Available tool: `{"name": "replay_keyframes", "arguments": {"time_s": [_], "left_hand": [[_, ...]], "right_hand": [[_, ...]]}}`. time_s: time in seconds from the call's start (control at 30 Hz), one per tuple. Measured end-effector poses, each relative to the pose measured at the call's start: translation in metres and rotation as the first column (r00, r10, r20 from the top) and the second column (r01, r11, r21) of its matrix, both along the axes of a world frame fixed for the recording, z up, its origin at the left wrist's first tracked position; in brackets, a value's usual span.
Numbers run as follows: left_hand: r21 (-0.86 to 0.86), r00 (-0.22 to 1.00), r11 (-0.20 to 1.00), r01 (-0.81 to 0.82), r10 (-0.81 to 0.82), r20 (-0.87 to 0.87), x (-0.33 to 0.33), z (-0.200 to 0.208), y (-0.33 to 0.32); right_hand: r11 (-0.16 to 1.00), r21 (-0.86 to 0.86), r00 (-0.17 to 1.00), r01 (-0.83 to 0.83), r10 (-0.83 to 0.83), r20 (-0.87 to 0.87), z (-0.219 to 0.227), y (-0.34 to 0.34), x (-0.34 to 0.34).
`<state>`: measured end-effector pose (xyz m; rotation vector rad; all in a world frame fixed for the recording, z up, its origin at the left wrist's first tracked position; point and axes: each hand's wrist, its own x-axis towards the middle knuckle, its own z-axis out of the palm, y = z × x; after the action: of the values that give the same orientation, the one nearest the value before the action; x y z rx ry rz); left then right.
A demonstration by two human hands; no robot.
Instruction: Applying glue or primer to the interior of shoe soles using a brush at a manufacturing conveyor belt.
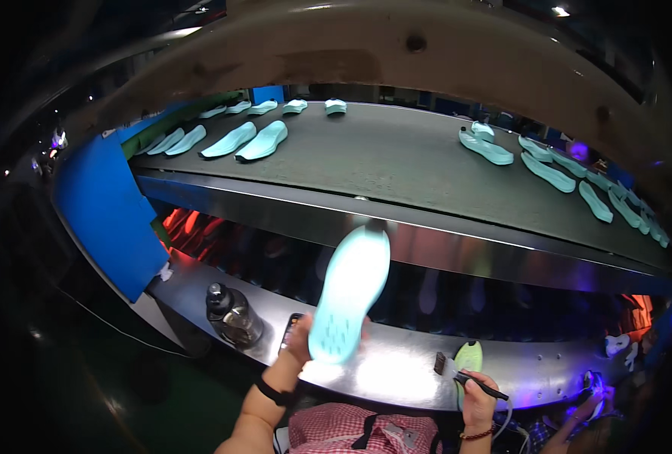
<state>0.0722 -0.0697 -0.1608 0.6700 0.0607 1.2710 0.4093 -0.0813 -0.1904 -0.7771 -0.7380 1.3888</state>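
Note:
A pale turquoise shoe sole (350, 284) is held up in front of the conveyor by my left hand (300, 342), whose fingers close around its lower end. The sole's broad face is turned toward me, with small marks near the held end. My right hand (478, 402) grips a brush (449, 366) with a black handle, bristles pointing up and left. Beneath the brush, a yellow-green sole (469, 352) lies on the steel ledge (408, 371). A gap separates the brush from the turquoise sole.
Turquoise soles (262, 141) stand on the dark upper belt (366, 155) at left, and several more (548, 174) at right. A lower level, glowing red at its ends, runs beneath. A bottle (234, 318) and phone (290, 330) are on the ledge. Another person's hand (589, 405) is at lower right.

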Motion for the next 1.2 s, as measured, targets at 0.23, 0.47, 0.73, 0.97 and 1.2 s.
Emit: {"name": "replay_keyframes", "arguments": {"time_s": [0.23,0.47,0.73,0.97,1.2], "left_hand": [[-0.352,0.941,0.934,0.067,-0.176,-0.288,0.087,-0.067,-0.029],[-0.366,0.936,0.869,0.334,-0.259,0.239,0.108,-0.064,-0.021],[-0.426,0.954,0.857,0.290,-0.222,0.203,0.119,-0.061,-0.026],[-0.417,0.989,0.897,0.146,-0.116,0.095,0.129,-0.071,-0.022],[-0.552,0.981,0.813,-0.188,0.177,-0.075,0.125,-0.072,-0.011]], "right_hand": [[0.980,-0.006,0.978,-0.200,0.200,0.057,0.013,-0.005,-0.020],[0.941,-0.047,0.928,-0.334,0.337,0.158,-0.003,0.019,-0.043],[0.955,-0.112,0.938,-0.276,0.293,0.187,0.004,0.038,-0.048],[0.971,0.023,0.861,-0.240,0.202,0.467,0.017,0.048,-0.066],[0.777,0.424,0.558,-0.465,-0.115,0.822,0.033,0.018,-0.084]]}}
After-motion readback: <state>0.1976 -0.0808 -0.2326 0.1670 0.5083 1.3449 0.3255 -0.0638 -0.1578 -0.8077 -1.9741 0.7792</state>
